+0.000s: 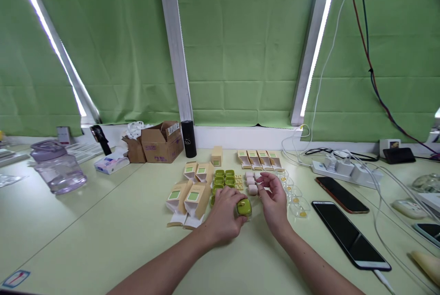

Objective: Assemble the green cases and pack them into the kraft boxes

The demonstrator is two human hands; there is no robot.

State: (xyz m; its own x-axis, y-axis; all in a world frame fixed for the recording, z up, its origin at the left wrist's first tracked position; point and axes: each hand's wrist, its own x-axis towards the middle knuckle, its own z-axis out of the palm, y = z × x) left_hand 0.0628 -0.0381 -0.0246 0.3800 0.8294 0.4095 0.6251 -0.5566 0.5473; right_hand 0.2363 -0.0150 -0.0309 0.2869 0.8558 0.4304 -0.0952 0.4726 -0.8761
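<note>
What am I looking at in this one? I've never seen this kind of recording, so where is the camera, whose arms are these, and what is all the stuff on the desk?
There is no machine here. The single picture comes from a camera worn on a person's head, looking forward and down, so the two bare arms rising from the bottom edge are that person's own.

The left hand grips a small green case resting on the pale table. The right hand is raised beside it, fingers curled near a group of small pink pieces; whether it pinches one is hard to tell.

Behind the hands lie more green cases, open tan cartons and clear plastic trays. Further off: a cardboard box, a black cylinder, a plastic jar at far left, and two phones with a power strip at right. Green blinds fill the background.
</note>
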